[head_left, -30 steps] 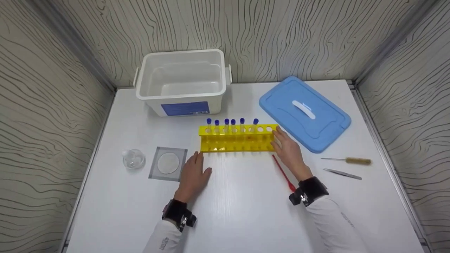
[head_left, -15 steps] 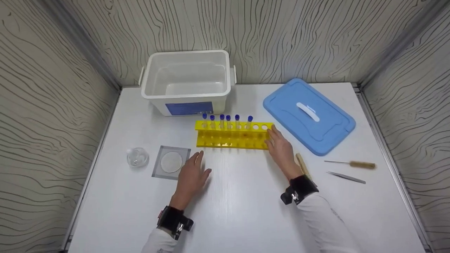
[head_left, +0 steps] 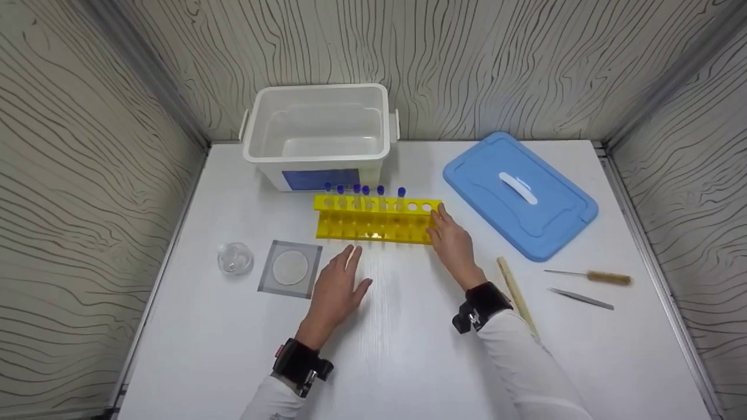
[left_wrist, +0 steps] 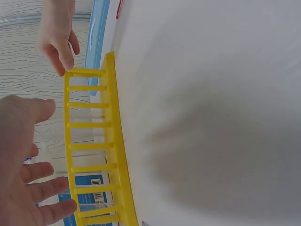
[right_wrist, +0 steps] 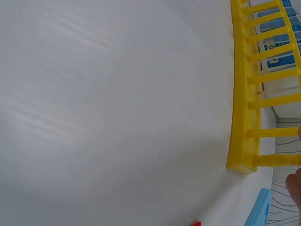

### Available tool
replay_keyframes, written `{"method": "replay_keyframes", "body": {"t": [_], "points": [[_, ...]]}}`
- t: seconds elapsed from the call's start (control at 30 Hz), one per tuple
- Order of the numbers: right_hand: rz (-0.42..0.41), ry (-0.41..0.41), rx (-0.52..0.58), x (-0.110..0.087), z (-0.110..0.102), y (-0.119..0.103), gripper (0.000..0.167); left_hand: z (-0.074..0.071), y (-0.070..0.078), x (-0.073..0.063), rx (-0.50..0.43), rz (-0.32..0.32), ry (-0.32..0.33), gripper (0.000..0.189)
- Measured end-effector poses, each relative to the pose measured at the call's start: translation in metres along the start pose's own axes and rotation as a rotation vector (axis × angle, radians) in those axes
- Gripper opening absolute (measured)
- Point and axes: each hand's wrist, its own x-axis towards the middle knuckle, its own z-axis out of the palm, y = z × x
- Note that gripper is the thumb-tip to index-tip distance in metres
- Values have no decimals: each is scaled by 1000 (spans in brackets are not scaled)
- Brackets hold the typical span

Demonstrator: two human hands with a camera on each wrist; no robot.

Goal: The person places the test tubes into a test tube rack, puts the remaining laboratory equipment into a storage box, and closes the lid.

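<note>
While a clear jar [head_left: 235, 259] stands near the left edge of the bench [head_left: 408, 361], contents too faint to tell, a white bin [head_left: 318, 158] sits open at the back edge, and before it a yellow rack [head_left: 376, 226] holds six blue-capped tubes [head_left: 380, 191]. A grey mesh square [head_left: 290, 267] lies beside the left hand [head_left: 335, 289], spread and holding nothing in front of the rack; the right hand [head_left: 454, 245], fingers loosely extended, touches the rack's right end. Rightward lie a wooden stick [head_left: 513, 289], a blue lid [head_left: 540, 216], tweezers [head_left: 581, 298] and a needle [head_left: 609, 278]. Since a second ago, the rack has shifted left towards the bin, apart from the left hand.
</note>
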Motion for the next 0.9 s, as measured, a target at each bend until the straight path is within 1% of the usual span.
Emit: {"method": "replay_keyframes", "body": {"t": [0.13,0.23,0.37,0.5,0.63,0.73,0.8,0.9], "points": [[10,-43,3,4,4,-8,52,-1,5,4,23,23,-1,69],[27,-82,0,7,8,-17,53,-2,9,11,35,47,-8,69],[40,-132,9,10,12,-28,53,-4,14,22,63,80,-10,68],[37,-174,51,12,13,-33,53,-4,15,33,67,102,-15,67],[36,-225,134,14,13,-34,51,-4,13,45,48,113,-30,65],[9,-254,225,14,13,-34,49,-3,10,52,40,117,-35,65],[-14,-264,293,14,12,-33,47,-2,9,57,43,124,-38,65],[-28,-258,384,13,10,-30,45,0,9,64,41,130,-46,65]]}}
